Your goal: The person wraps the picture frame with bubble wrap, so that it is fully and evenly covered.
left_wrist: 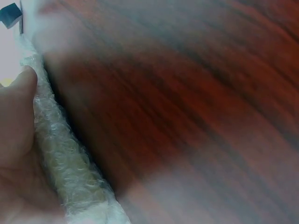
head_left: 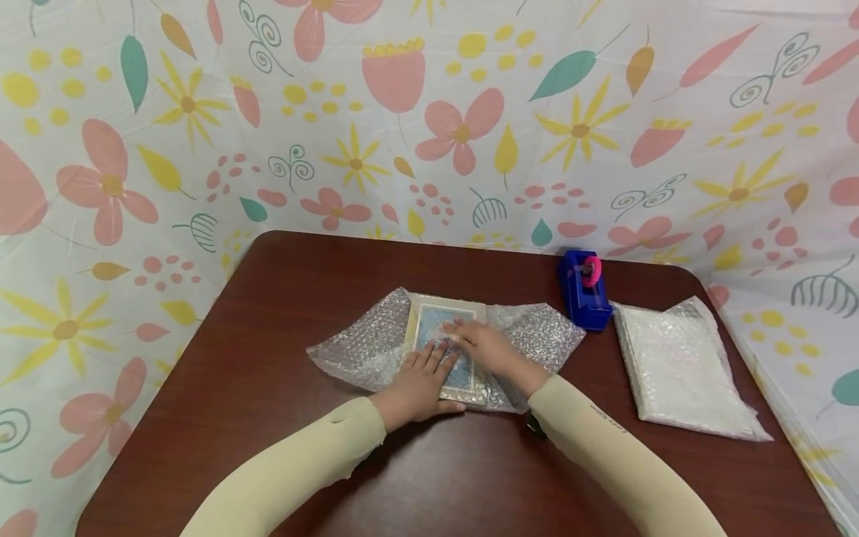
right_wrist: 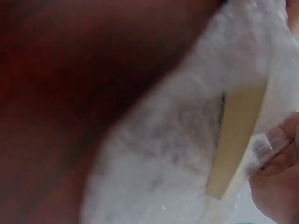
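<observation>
A picture frame with a pale border and a blue centre lies on a spread sheet of bubble wrap. My left hand rests over the frame's lower left, fingers spread and its thumb along the near edge. In the left wrist view, that thumb lies against the bubble-wrapped side. My right hand is over the frame's middle, pinching clear bubble wrap between thumb and fingers. The right wrist view shows this hand at the edge, beside the frame's bare pale side.
A blue tape dispenser with a pink roll stands at the back right of the brown table. Folded bubble wrap lies to its right. A flowered cloth hangs behind.
</observation>
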A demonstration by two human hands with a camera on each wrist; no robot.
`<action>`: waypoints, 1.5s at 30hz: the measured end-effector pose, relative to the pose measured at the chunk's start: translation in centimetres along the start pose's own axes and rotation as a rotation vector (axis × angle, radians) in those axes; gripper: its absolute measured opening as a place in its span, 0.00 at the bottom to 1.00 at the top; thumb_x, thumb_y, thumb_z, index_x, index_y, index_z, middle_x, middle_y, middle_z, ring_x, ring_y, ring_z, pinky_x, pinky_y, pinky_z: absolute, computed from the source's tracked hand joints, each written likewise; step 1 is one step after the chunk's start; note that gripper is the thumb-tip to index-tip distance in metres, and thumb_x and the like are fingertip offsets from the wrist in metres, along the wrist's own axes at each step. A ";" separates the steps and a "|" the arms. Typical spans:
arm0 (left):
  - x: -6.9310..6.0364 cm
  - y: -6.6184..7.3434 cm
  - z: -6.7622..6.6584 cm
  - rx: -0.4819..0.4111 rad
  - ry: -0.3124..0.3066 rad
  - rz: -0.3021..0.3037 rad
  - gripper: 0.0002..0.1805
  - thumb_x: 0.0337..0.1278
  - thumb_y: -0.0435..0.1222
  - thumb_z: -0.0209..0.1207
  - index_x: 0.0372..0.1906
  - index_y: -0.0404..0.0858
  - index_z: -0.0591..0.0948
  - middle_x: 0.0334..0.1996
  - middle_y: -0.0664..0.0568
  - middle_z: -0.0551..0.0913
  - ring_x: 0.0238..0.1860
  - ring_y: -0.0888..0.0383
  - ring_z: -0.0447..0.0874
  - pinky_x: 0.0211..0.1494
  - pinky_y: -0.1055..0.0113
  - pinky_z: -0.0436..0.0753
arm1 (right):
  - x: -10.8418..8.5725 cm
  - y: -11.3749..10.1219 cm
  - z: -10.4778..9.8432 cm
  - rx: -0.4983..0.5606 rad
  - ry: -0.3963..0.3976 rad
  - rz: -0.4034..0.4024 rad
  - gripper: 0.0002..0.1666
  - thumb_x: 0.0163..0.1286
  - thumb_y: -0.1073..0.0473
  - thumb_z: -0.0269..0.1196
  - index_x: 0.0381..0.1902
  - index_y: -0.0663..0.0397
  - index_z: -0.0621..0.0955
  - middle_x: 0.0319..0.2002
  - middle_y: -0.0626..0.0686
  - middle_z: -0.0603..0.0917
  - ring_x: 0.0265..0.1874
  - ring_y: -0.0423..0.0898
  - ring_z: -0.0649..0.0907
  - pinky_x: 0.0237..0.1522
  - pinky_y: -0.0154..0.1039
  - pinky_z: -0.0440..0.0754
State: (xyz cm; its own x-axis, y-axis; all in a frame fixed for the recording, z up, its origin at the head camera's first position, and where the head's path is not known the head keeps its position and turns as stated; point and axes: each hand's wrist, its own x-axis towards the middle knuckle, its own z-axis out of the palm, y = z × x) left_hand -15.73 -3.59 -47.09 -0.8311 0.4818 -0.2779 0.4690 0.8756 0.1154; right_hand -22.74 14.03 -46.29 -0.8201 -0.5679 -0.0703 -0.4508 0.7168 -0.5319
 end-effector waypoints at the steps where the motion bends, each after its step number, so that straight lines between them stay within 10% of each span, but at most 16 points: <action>1: 0.0 0.0 0.0 -0.003 0.001 0.002 0.51 0.66 0.69 0.50 0.84 0.46 0.51 0.85 0.48 0.47 0.85 0.46 0.45 0.85 0.49 0.57 | -0.1 0.0 0.2 0.004 -0.003 0.016 0.25 0.83 0.54 0.50 0.72 0.54 0.74 0.75 0.64 0.69 0.76 0.65 0.67 0.76 0.68 0.64; 28: -0.9 0.0 -0.2 0.116 0.186 0.143 0.47 0.64 0.64 0.58 0.78 0.38 0.66 0.78 0.42 0.67 0.76 0.43 0.70 0.75 0.49 0.75 | -0.1 -0.1 1.1 -0.112 -0.073 0.081 0.27 0.84 0.50 0.47 0.77 0.46 0.69 0.80 0.54 0.64 0.80 0.58 0.63 0.81 0.61 0.57; 36: -2.0 -0.9 -0.8 0.004 0.449 0.223 0.45 0.51 0.52 0.74 0.71 0.35 0.72 0.68 0.39 0.77 0.69 0.44 0.77 0.70 0.51 0.80 | -0.5 0.1 1.4 -0.127 -0.014 -0.024 0.32 0.79 0.49 0.53 0.76 0.53 0.69 0.78 0.55 0.67 0.80 0.60 0.63 0.82 0.62 0.55; 45: -0.5 -1.5 -0.2 -0.053 0.155 0.100 0.66 0.54 0.67 0.65 0.82 0.30 0.48 0.83 0.38 0.48 0.84 0.42 0.49 0.84 0.45 0.59 | -1.3 0.0 1.5 -0.215 -0.085 -0.041 0.33 0.79 0.55 0.43 0.79 0.56 0.64 0.80 0.54 0.62 0.82 0.57 0.59 0.83 0.63 0.51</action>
State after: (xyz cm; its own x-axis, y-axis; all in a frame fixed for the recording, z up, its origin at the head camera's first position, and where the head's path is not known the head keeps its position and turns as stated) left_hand -16.09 -5.10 -46.95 -0.8193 0.5622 -0.1127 0.5384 0.8219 0.1860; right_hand -21.11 14.11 -47.48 -0.7709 -0.6240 -0.1280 -0.5556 0.7569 -0.3442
